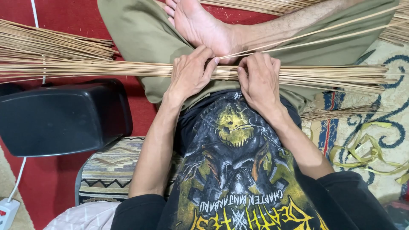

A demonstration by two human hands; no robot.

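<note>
Black printed shirt (238,170) is nearest, & beyond it L hand (189,74) & R hand (260,81) curl fingers closed around thin stick bundle (106,70) lying across lap, so sticks stay together w/o spreading.

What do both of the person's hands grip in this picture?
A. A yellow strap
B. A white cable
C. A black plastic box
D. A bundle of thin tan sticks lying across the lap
D: the left hand and right hand both close around the bundle of thin tan sticks lying across the lap.

Black plastic case (64,117), patterned woven cushion (113,168), yellow-green strips (366,153), white power strip (7,211), red carpet (47,183)
</note>
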